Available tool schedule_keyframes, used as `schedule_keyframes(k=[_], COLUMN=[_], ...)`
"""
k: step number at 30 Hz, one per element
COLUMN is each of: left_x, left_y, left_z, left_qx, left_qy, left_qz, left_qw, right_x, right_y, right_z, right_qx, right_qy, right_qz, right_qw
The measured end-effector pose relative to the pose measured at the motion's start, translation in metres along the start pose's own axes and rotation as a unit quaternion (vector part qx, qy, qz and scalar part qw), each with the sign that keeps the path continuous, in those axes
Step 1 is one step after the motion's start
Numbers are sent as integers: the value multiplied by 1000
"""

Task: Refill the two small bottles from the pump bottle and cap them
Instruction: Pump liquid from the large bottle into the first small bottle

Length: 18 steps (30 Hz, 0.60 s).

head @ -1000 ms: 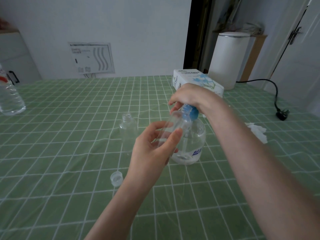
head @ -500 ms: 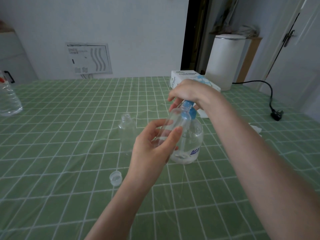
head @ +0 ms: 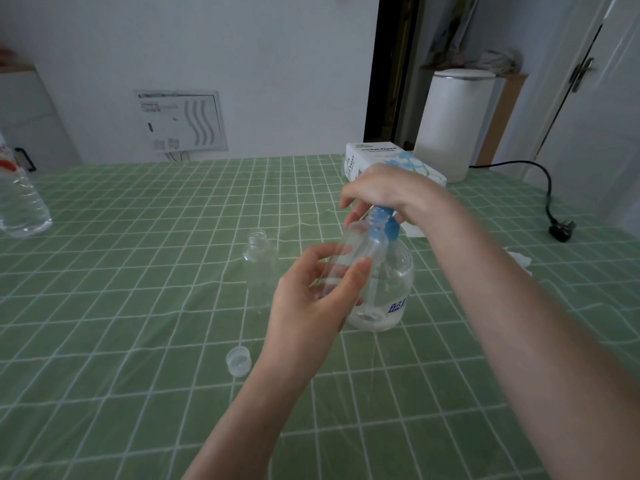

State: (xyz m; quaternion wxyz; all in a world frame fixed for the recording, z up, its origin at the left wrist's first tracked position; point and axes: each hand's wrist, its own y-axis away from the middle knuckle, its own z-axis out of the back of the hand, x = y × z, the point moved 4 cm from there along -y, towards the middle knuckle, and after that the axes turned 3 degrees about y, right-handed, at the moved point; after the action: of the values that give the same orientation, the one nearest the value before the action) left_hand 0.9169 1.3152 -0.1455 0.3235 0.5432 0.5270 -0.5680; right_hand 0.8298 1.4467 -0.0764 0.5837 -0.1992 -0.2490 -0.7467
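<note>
Tablecloth (head: 138, 278); small bottle (head: 360, 251), pump (head: 382, 220) in hands (head: 308, 313) (head: 384, 188)

Pretty dim overall: flat, cool greyish daylight, no hard shadows anywhere. The surface (head: 138, 306) has a plasticky sheen, with pale streaky glare left of the left hand (head: 308, 306) and nearer the camera than both hands. Wide-angle warp bends the grid lines out at the edges, and the door (head: 606, 133) far right of the right hand (head: 381, 192) leans too. The forearms (head: 519, 341) up close look soft — the middle's sharper.
</note>
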Motion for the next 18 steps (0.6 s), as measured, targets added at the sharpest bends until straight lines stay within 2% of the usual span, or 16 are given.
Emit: schedule_keyframes(k=[18], left_x=[6], left_y=[3], left_z=[2], left_qx=[2], left_qy=[-1], left_qz=[18], left_qw=[1000], right_x=[-9], right_y=[-2], right_z=[-8], right_qx=[-2], right_qy=[-16], right_qz=[-7], right_qw=[1000])
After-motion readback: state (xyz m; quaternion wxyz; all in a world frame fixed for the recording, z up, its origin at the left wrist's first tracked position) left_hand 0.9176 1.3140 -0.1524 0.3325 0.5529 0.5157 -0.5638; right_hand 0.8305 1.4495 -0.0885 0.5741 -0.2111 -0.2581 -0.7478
